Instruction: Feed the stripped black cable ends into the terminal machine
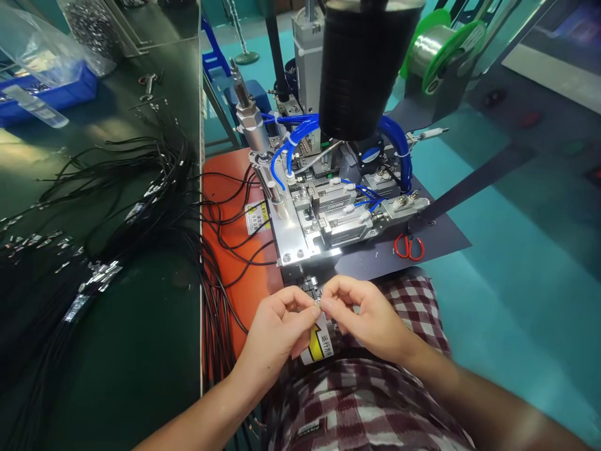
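My left hand [285, 322] and my right hand [361, 313] meet fingertip to fingertip just in front of the machine [300, 232]. Both are closed in a pinch. Between the fingertips shows a tiny shiny bit, too small to name, and I cannot tell which hand bears it. Below the hands a label [320, 344] with a yellow arrow is partly covered. Black cables [216, 300] run off the green bench at the left, and several reach the machine's left side across an orange plate [244, 188].
On the bench [145, 376] lie cable bundles [98, 275] with shiny ends, a blue bin [51, 103] and a bag of small metal parts [91, 28]. Red-handled scissors [409, 247] rest right of the machine. A black cylinder [366, 75] hangs overhead, near a green wire spool [439, 50].
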A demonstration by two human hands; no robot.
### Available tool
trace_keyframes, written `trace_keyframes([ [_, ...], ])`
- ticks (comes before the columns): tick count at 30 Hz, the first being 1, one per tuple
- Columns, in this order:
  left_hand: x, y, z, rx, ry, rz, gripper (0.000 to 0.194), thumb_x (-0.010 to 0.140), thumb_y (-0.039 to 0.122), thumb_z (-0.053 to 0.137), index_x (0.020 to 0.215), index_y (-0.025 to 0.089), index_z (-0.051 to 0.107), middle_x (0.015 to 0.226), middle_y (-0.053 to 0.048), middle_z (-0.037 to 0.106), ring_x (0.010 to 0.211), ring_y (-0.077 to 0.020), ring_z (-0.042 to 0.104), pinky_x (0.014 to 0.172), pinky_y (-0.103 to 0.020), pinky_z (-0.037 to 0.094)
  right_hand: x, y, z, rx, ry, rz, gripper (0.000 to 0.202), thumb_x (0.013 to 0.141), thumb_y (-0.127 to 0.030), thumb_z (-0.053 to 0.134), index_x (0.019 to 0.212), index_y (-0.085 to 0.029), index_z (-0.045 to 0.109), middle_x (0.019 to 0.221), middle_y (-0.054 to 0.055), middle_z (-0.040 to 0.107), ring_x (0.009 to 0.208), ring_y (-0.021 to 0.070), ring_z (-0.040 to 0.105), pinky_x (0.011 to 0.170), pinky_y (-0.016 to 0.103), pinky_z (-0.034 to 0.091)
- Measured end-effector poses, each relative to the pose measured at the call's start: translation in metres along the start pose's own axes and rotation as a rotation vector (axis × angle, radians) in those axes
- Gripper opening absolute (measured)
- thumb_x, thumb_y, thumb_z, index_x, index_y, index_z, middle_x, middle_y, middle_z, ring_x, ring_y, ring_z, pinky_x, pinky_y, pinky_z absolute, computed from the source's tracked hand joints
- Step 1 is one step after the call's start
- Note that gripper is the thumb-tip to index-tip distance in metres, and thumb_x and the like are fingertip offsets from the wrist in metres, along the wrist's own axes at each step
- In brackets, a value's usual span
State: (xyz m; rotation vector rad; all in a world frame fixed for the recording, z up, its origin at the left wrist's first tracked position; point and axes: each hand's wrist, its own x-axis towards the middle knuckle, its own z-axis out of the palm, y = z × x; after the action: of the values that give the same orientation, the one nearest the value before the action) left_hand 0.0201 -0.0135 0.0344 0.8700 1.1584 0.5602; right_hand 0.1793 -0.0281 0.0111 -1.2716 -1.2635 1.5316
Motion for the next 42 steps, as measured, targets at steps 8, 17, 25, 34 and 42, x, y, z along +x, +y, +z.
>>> trace_keyframes([
  [8,-0.003,0.000,0.007,0.034,0.121,0.169,0.019,0.070,0.032,0.071,0.072,0.016,0.062,0.057,0.004,0.053,0.037,-0.0030,0.035,0.036,-0.017,0.023,-0.003,-0.001,0.003,0.262,-0.060,0.138,0.032,0.084,-0.046,0.059,0.071,-0.019,0.050,0.058,-0.006,0.045,0.044,0.0071,0.033,0.041,0.022,0.025],
  [17,0.001,-0.005,0.001,-0.129,-0.002,0.067,0.019,0.079,0.032,0.066,0.078,0.017,0.054,0.041,0.011,0.033,0.035,-0.0021,0.024,0.039,-0.017,0.015,-0.005,0.003,0.006,0.192,0.019,0.087,0.030,0.085,-0.044,0.058,0.071,-0.019,0.049,0.059,-0.005,0.044,0.054,0.0103,0.038,0.050,0.024,0.031],
  [25,0.002,0.008,-0.009,0.258,0.035,0.156,0.018,0.080,0.027,0.063,0.093,0.017,0.057,0.065,0.004,0.053,0.049,-0.0069,0.045,0.045,-0.018,0.034,0.008,0.003,0.000,0.172,0.026,0.082,0.030,0.083,-0.045,0.060,0.072,-0.018,0.052,0.059,-0.005,0.048,0.051,0.0097,0.038,0.047,0.023,0.030],
  [34,0.019,-0.011,-0.027,0.908,0.123,0.768,0.021,0.091,0.012,0.044,0.098,0.016,0.064,0.088,-0.005,0.057,0.084,-0.0144,0.057,0.075,-0.024,0.047,0.031,0.019,-0.008,0.104,0.020,0.081,0.030,0.083,-0.045,0.060,0.072,-0.018,0.052,0.058,-0.005,0.047,0.045,0.0084,0.035,0.043,0.024,0.025],
  [42,0.026,-0.019,-0.037,1.097,0.049,0.845,0.031,0.089,0.008,0.042,0.113,0.015,0.060,0.092,-0.007,0.054,0.081,-0.0149,0.057,0.069,-0.023,0.049,0.034,0.026,-0.011,-0.019,0.022,0.046,0.025,0.088,-0.040,0.055,0.075,-0.018,0.052,0.060,-0.005,0.048,0.047,0.0094,0.038,0.045,0.024,0.030],
])
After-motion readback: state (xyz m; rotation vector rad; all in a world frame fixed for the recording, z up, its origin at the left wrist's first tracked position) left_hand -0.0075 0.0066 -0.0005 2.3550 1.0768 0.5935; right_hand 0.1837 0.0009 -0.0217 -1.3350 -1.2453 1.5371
